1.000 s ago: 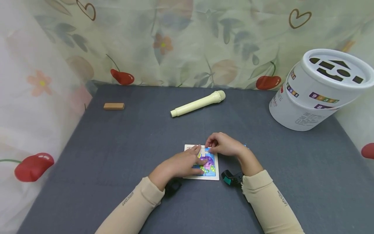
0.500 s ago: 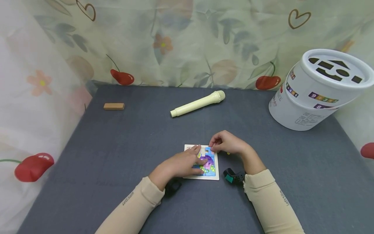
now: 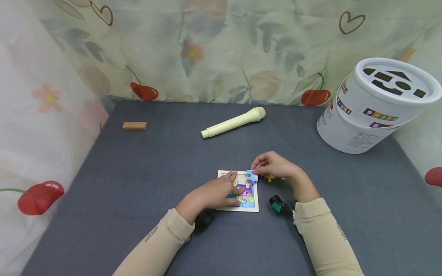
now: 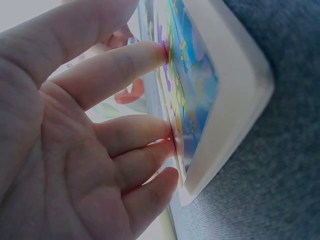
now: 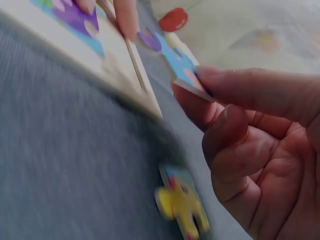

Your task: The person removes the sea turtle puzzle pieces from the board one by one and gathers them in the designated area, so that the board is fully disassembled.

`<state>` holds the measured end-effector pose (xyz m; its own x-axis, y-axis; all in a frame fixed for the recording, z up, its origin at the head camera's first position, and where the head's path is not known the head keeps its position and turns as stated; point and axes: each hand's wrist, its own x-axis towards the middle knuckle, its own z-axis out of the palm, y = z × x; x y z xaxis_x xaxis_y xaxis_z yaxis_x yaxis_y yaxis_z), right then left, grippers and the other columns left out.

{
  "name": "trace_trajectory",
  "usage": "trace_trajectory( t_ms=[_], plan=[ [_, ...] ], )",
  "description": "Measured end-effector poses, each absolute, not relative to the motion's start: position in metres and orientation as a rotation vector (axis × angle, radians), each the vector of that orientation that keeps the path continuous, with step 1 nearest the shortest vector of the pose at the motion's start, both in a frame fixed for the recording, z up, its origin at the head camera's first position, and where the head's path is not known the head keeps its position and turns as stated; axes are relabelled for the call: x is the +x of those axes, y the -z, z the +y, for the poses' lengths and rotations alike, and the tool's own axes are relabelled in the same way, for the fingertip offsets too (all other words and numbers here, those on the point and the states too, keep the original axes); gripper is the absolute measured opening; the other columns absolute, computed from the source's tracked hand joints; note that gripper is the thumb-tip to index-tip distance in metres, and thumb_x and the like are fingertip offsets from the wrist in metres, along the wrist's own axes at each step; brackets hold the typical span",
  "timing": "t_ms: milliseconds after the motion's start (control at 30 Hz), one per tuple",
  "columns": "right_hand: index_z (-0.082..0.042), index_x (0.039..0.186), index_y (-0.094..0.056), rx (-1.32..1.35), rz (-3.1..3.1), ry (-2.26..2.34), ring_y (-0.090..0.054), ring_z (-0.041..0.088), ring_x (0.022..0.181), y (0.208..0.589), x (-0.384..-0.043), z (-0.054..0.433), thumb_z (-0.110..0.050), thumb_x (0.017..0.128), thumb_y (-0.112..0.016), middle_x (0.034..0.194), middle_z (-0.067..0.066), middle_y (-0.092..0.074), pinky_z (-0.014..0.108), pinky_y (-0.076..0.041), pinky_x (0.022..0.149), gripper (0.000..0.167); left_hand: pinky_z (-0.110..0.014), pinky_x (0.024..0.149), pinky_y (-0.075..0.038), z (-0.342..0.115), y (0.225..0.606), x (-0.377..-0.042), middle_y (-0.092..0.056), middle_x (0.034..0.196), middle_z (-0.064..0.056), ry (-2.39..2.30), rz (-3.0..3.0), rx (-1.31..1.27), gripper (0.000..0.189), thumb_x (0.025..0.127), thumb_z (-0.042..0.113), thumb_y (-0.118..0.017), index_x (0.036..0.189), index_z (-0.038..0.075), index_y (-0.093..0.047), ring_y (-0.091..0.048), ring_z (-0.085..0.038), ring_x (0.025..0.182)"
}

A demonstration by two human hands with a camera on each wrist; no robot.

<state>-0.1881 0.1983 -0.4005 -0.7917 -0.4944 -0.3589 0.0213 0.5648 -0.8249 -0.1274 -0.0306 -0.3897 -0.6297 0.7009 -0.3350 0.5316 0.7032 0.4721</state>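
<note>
A small jigsaw puzzle in a pale wooden frame lies on the table, its picture blue, purple and green. My left hand rests across its left side, fingers spread; the left wrist view shows fingertips on the picture. Between thumb and forefinger my right hand pinches a blue puzzle piece with a purple knob, raised over the frame's upper right corner. Bare wood shows in the board where that corner's picture stops. Below the right hand lies a yellow-and-blue puzzle piece on the cloth.
A cream toy microphone lies behind the puzzle. At the back left is a small wooden block. A large white bucket with shaped holes in its lid stands at the back right, before a patterned curtain.
My right hand has lifted the blue puzzle piece out of the board's upper right corner and moved right and away, uncovering the yellow piece. The left hand has stayed put.
</note>
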Motion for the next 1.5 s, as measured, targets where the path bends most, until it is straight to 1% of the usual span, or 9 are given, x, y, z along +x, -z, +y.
trace_trajectory(
  t_ms=[133,333,567,767,933,1233,1500],
  plan=[
    [0.002,0.095,-0.065,-0.346,2.238,1.186,-0.048,0.011,0.059,0.4,-0.188,0.214,-0.014,0.088,-0.064,0.069,0.001,-0.059,0.025,-0.042,0.054,0.018,-0.04,0.116,-0.021,-0.03,0.392,-0.128,-0.017,0.154,-0.018,-0.462,2.413,0.947,0.045,0.091,0.036,-0.059,0.132,0.019,-0.053,-0.012,-0.028,0.145],
    [0.004,0.097,-0.064,-0.333,2.258,1.211,-0.051,0.008,0.063,0.399,-0.184,0.242,-0.015,0.088,-0.063,0.075,0.0,-0.061,0.025,-0.045,0.058,0.021,-0.04,0.116,-0.021,-0.031,0.393,-0.128,-0.017,0.153,-0.02,-0.476,2.419,0.953,0.046,0.09,0.034,-0.061,0.132,0.019,-0.054,-0.013,-0.029,0.144],
    [0.003,0.101,-0.062,-0.271,2.308,1.21,-0.052,0.008,0.068,0.398,-0.178,0.275,-0.021,0.089,-0.063,0.08,0.002,-0.06,0.025,-0.046,0.06,0.028,-0.039,0.116,-0.02,-0.032,0.392,-0.127,-0.016,0.154,-0.018,-0.485,2.411,0.942,0.046,0.09,0.034,-0.06,0.133,0.02,-0.053,-0.012,-0.028,0.145],
    [0.002,0.102,-0.063,-0.268,2.331,1.205,-0.05,0.007,0.067,0.402,-0.175,0.298,-0.023,0.089,-0.063,0.078,-0.002,-0.059,0.025,-0.046,0.059,0.028,-0.039,0.116,-0.021,-0.031,0.391,-0.126,-0.015,0.155,-0.016,-0.478,2.412,0.923,0.046,0.09,0.035,-0.06,0.133,0.021,-0.052,-0.011,-0.027,0.145],
    [0.002,0.104,-0.063,-0.238,2.362,1.197,-0.051,0.007,0.068,0.405,-0.173,0.315,-0.023,0.09,-0.062,0.078,-0.004,-0.06,0.024,-0.047,0.059,0.029,-0.04,0.116,-0.021,-0.031,0.392,-0.126,-0.015,0.155,-0.016,-0.469,2.413,0.934,0.047,0.09,0.035,-0.06,0.134,0.019,-0.051,-0.011,-0.027,0.145],
    [0.002,0.105,-0.063,-0.194,2.406,1.154,-0.052,0.007,0.071,0.405,-0.169,0.332,-0.024,0.091,-0.061,0.081,-0.005,-0.06,0.024,-0.048,0.063,0.03,-0.04,0.115,-0.022,-0.031,0.392,-0.127,-0.015,0.155,-0.015,-0.472,2.411,0.923,0.047,0.09,0.035,-0.06,0.134,0.02,-0.051,-0.011,-0.026,0.145],
    [0.003,0.108,-0.064,-0.196,2.421,1.142,-0.056,0.005,0.075,0.405,-0.168,0.336,-0.022,0.089,-0.063,0.084,-0.005,-0.065,0.023,-0.05,0.069,0.031,-0.041,0.115,-0.021,-0.032,0.391,-0.127,-0.015,0.155,-0.017,-0.491,2.408,0.927,0.046,0.09,0.034,-0.06,0.134,0.02,-0.051,-0.011,-0.028,0.145]
  ],
)
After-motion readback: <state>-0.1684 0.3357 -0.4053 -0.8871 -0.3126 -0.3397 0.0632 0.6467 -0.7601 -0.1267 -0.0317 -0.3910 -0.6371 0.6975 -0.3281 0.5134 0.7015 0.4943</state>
